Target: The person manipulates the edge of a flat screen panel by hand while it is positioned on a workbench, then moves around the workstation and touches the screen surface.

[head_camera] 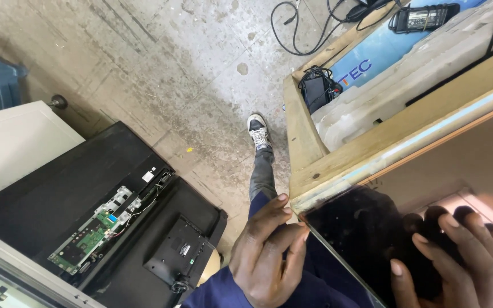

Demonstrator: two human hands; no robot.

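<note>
left hand (269, 254) fingers curled, right hand (457, 256) spread flat

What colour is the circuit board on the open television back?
Green circuit board, best in the head view.

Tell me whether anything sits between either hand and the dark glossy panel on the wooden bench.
Nothing visible does. The left hand grips the dark glossy panel at its corner edge, and the right hand lies flat on its surface, both in direct contact.

Bare concrete floor (161, 63) lies open from 10 to 12 o'clock. At 8 o'clock the opened black television back (115, 228) blocks the way; at 2 o'clock the wooden bench (338, 165) and cable clutter (320, 85); the dark glass panel (360, 239) fills 4 o'clock
</note>
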